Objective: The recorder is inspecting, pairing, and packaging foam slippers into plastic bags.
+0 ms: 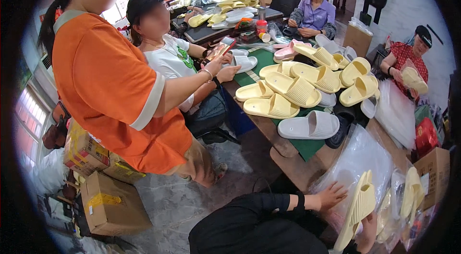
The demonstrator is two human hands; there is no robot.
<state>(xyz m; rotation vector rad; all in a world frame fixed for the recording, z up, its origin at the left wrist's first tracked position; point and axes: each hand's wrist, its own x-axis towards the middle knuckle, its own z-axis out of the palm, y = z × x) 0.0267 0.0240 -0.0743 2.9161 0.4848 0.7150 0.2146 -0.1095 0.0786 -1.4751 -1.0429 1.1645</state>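
My left hand (332, 196) lies with its fingers spread at the lower edge of a stack of clear plastic bags (366, 154). It holds nothing. Upright in my right hand (368, 234) is a pale yellow slide sandal (354, 218), gripped from behind. A second sole edge seems to show against it, but I cannot tell for sure whether this is a pair. Just right of this hand are yellow slides (412, 194) in clear bags. Beyond the bag stack, a grey slide (309, 125) lies beside a dark one (342, 126).
A heap of yellow slides (294, 88) covers the table (269, 126). Cardboard boxes stand at the right edge (432, 172) and left on the floor (117, 206). A person in orange (108, 71) stands at left with a phone (223, 47); other people sit around the tables.
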